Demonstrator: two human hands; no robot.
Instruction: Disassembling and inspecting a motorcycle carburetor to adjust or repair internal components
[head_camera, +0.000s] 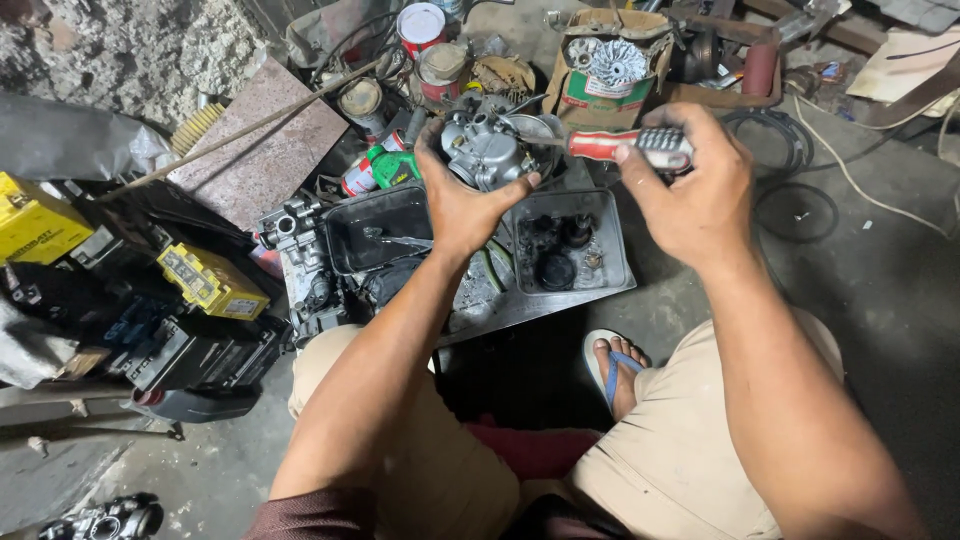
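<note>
Holding: carburettor (488, 150), cast grey metal, raised above the metal trays on the floor, in front of the knees.
Handling: judged dense and rigid for its bulk; probably oily, so slippery; small fittings and jets likely easy to damage.
Best hold: cupped under the solid body, thumb and fingers on opposite flanks, away from the thin protruding parts.
Left hand (462, 205): palm beneath, grip wrapped round the carburettor, thumb on the near right flank, forearm rising from the left knee.
Right hand (690, 185): grip closed round the handle of the screwdriver (630, 145), red and grey, shaft level and aimed left into the carburettor; wrist bent, elbow out.
Below: grey tray (620, 250) with dark small parts; black tray (385, 215) beside it.
Farther out: cans (422, 25) and cardboard box (570, 90) towards the far edge of the floor; yellow boxes (205, 280) at the left.
</note>
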